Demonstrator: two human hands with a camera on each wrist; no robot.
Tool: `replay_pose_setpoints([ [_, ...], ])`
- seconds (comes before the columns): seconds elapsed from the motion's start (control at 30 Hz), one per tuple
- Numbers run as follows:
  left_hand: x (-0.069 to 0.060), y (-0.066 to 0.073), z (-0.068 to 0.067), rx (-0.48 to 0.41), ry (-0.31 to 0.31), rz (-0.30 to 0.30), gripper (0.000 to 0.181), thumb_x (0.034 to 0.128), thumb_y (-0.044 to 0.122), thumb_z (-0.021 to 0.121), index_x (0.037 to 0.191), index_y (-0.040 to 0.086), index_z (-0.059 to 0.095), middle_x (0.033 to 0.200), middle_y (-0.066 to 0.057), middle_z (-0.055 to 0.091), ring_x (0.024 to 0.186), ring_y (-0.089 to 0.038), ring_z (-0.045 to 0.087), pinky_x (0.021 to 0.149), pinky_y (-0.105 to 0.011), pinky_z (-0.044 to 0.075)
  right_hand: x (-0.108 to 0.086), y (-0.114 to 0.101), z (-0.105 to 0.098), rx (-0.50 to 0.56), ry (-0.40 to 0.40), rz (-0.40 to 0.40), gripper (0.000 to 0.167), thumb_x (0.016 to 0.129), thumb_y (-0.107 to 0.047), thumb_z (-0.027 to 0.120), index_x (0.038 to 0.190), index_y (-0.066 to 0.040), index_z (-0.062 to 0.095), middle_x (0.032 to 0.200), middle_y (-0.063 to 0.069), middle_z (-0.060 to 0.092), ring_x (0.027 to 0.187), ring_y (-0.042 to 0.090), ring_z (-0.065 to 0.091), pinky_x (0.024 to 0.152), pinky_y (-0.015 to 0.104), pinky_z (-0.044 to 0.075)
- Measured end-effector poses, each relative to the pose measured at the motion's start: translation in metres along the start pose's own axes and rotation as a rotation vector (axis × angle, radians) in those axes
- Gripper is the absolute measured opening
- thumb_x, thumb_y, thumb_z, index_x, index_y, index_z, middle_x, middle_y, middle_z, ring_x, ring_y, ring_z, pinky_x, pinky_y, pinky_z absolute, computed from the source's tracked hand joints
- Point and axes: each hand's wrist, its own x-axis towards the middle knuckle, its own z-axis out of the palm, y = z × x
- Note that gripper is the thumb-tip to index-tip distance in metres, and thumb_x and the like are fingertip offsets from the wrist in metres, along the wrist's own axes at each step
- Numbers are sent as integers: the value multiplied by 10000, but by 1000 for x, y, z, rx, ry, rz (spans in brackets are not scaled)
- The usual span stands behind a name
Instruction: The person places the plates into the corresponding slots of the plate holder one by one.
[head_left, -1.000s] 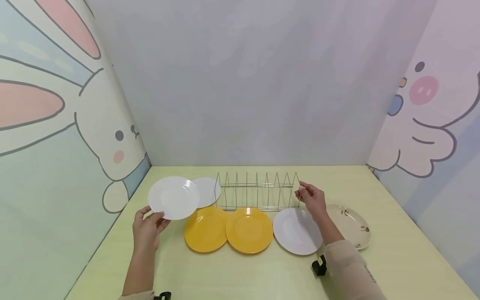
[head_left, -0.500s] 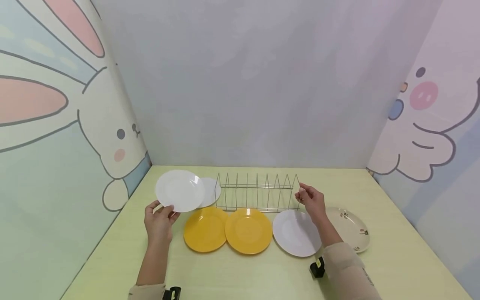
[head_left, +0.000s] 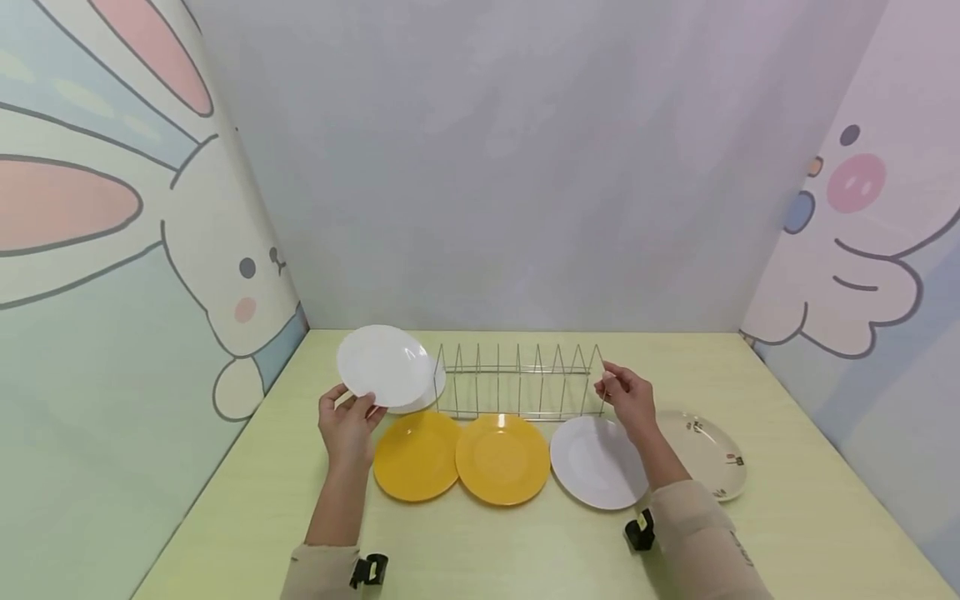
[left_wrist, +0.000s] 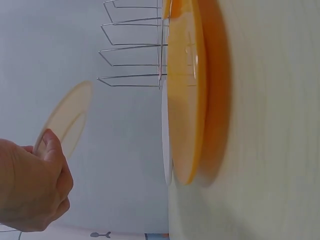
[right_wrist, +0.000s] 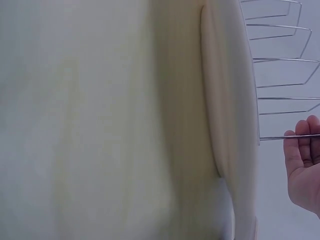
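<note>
My left hand (head_left: pixel 349 427) pinches the near edge of a white plate (head_left: pixel 382 367), thumb on its upper face, and holds it tilted above the table at the left. In the left wrist view the same plate (left_wrist: pixel 67 120) is raised well off the table. Below it, partly hidden, lies a second white plate (head_left: pixel 429 393). A wire dish rack (head_left: pixel 517 392) stands at the back middle with no plate in its slots. My right hand (head_left: pixel 628 398) grips the rack's right end wire; in the right wrist view the fingers (right_wrist: pixel 304 147) curl at that wire.
Two yellow plates (head_left: pixel 417 458) (head_left: pixel 502 460) lie in front of the rack. To their right are a white plate (head_left: pixel 597 462) and a cream patterned plate (head_left: pixel 708 454), partly behind my right forearm. Walls border the table (head_left: pixel 480 550) at the back and sides.
My left hand has carried the white plate right and slightly toward the back, so it covers more of the white plate beneath. My right hand stays on the rack's end.
</note>
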Motion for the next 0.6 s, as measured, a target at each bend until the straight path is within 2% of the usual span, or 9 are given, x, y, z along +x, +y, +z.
replay_pose_setpoints([
  [0.23, 0, 3, 11, 8, -24, 27, 402, 894, -30, 565, 1216, 99, 364, 1063, -155, 451, 823, -234, 590, 760, -335, 528, -1, -2, 0, 1, 2, 5, 321, 966, -109, 502, 1243, 49, 535, 847, 146, 614, 774, 173, 629, 731, 299, 533],
  [0.6, 0, -2, 26, -13, -9, 60, 376, 876, -71, 568, 1181, 73, 401, 992, -160, 473, 771, -200, 604, 705, -328, 543, 0, -3, 1, 21, 10, 12, 312, 961, -79, 502, 1237, 62, 532, 817, 104, 618, 747, 137, 621, 708, 263, 533],
])
